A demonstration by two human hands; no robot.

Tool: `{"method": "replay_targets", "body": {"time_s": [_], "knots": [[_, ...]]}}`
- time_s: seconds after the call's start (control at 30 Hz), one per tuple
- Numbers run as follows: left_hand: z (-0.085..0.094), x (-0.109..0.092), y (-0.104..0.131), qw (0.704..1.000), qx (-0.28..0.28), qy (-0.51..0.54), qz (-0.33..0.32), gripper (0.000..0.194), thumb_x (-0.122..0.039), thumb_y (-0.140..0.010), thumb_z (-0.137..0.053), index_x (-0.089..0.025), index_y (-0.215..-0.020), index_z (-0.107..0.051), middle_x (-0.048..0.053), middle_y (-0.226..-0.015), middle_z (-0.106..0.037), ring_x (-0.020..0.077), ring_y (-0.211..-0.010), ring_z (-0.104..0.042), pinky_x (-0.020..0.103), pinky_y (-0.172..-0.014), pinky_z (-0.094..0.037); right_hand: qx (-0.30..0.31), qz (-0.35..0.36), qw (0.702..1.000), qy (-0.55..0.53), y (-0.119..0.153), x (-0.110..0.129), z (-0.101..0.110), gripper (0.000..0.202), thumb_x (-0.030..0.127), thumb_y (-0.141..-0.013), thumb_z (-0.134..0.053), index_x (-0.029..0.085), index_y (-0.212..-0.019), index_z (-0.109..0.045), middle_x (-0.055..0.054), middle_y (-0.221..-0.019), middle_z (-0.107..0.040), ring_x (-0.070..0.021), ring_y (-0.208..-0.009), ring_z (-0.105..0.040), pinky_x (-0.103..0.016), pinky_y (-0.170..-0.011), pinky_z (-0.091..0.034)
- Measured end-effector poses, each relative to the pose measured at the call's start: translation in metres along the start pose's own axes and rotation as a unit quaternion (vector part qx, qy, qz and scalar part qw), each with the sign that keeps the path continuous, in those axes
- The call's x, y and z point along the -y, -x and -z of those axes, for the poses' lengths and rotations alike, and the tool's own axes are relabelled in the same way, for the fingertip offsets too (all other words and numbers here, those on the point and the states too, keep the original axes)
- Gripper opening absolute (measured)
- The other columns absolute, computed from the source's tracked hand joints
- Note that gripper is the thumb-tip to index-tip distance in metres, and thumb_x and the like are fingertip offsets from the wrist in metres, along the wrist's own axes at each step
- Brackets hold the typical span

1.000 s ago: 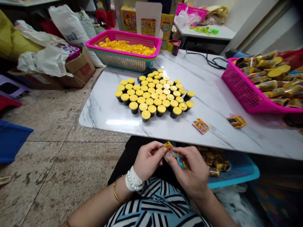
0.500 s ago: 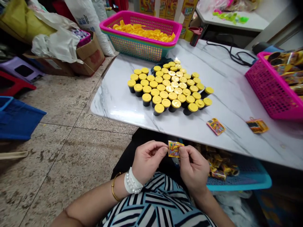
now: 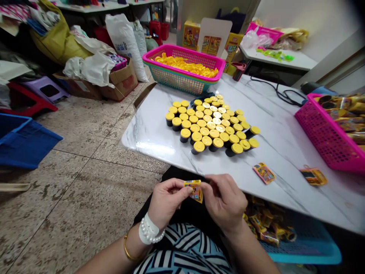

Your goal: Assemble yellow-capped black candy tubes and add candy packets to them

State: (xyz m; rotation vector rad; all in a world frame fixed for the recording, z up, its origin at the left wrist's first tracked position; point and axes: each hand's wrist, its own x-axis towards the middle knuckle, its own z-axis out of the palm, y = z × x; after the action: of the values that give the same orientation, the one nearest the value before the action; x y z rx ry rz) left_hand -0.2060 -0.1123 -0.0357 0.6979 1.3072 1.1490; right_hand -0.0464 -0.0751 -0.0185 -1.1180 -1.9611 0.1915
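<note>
Left hand [image 3: 167,198] pinching printed packet [image 3: 195,190] by its left side, thumb over front; grip seemingly steadies it, leaving much of print exposed. Right hand [image 3: 226,201] curled at packet's right edge; cannot tell whether fingertips close on it. Packet held off worktop [image 3: 148,125], before near edge, above lap. Yellow-lidded pots [image 3: 205,131] grouped toward left end, mostly upright, apparently for compactness. Second packet [image 3: 264,173] flat near front edge, seemingly within right hand's reach. Pink basket [image 3: 322,133] toward right end.
</note>
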Motion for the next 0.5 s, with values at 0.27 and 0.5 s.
{"method": "replay_targets", "body": {"time_s": [0.27,0.5], "knots": [[0.015,-0.006,0.0,0.998,-0.051,-0.003,-0.03,0.019,-0.031,-0.068,-0.08,-0.015,-0.069,-0.07,-0.001,-0.062,-0.061,0.0034,-0.043,-0.039,0.016,-0.038,-0.026,-0.008,0.02,0.963,0.267,-0.061,-0.002,-0.039,0.034,0.044,-0.09,-0.059,0.023,-0.117,-0.066,-0.005,-0.085,-0.061,-0.0138,-0.064,-0.054,-0.025,-0.05,-0.031],[0.017,-0.003,-0.005,0.994,-0.024,0.102,0.038,0.029,-0.035,-0.071,-0.078,-0.015,-0.069,-0.056,-0.007,-0.046,-0.051,0.0013,-0.031,-0.035,0.013,-0.033,-0.018,-0.023,-0.109,0.994,0.024,-0.028,0.0,-0.015,0.035,0.035,-0.083,-0.069,0.021,-0.115,-0.062,-0.004,-0.092,-0.066,-0.0139,-0.065,-0.058,-0.026,-0.058,-0.047]]}}
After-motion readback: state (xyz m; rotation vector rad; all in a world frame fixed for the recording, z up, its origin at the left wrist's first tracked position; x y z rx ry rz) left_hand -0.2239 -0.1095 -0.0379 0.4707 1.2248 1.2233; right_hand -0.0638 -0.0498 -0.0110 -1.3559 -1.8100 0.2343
